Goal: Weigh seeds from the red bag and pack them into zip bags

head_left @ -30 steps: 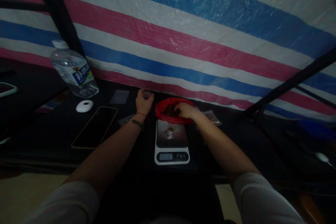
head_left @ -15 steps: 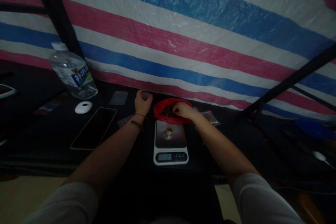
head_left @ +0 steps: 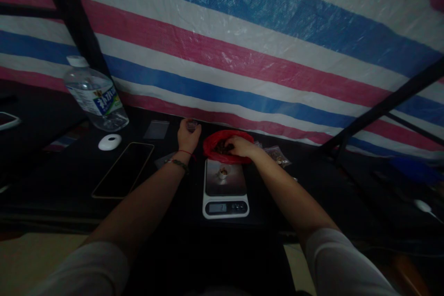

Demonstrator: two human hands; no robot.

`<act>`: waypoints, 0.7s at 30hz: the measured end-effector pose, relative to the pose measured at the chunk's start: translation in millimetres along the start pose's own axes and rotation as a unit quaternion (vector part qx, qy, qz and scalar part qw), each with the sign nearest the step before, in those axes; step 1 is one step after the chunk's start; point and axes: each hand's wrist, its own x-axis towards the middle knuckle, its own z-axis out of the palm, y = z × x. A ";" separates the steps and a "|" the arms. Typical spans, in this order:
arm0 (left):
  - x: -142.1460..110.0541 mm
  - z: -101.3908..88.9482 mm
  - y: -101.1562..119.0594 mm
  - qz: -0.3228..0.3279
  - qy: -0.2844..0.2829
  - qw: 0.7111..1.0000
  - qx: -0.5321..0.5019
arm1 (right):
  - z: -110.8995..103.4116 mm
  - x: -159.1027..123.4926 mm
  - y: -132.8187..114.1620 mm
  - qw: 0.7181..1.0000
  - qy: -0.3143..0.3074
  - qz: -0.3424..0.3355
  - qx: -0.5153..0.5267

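Note:
My left hand [head_left: 188, 136] is curled round a small clear plastic cup [head_left: 192, 125], left of a red plastic bag [head_left: 210, 144]. Rolled open, the bag holds a heap of small dark brown pieces [head_left: 220, 147], too dim to name. The bent fingers of my right hand [head_left: 240, 145] dip into that heap, their tips partly hidden. Just in front of the bag lies a white digital kitchen scale [head_left: 225, 210] with a lit display. On its metal plate stands a small clear cup [head_left: 224, 172] with a few brownish bits inside.
A large water bottle [head_left: 97, 97], a white rounded case [head_left: 110, 142], a phone [head_left: 124, 170] and a flat clear zip bag [head_left: 157, 129] lie left. Filled zip bags [head_left: 276, 156] lie right of the red bag. A striped tarp [head_left: 222, 64] hangs behind the black table.
The view has shifted slightly. My right fingers have stirred about in the dark pieces inside the red bag. My left hand keeps hold of its small cup, almost still.

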 end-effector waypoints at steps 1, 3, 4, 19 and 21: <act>0.2 0.2 -0.7 0.001 0.000 1.000 0.002 | 0.3 0.6 -0.5 1.000 0.001 -0.001 -0.001; 0.4 0.5 -1.5 0.002 0.001 1.000 0.006 | 0.4 1.2 -1.2 1.000 0.001 -0.001 -0.003; 0.5 0.5 -1.7 0.002 0.002 1.000 0.007 | 0.3 1.3 -1.3 1.000 0.001 -0.001 -0.004; -0.2 -0.2 0.5 -0.003 -0.005 1.000 0.008 | 0.8 -0.2 -3.9 1.000 0.008 -0.021 -0.020; -0.6 -0.5 1.7 -0.002 -0.003 1.000 0.007 | 1.7 -0.1 -2.8 1.000 0.017 -0.017 -0.019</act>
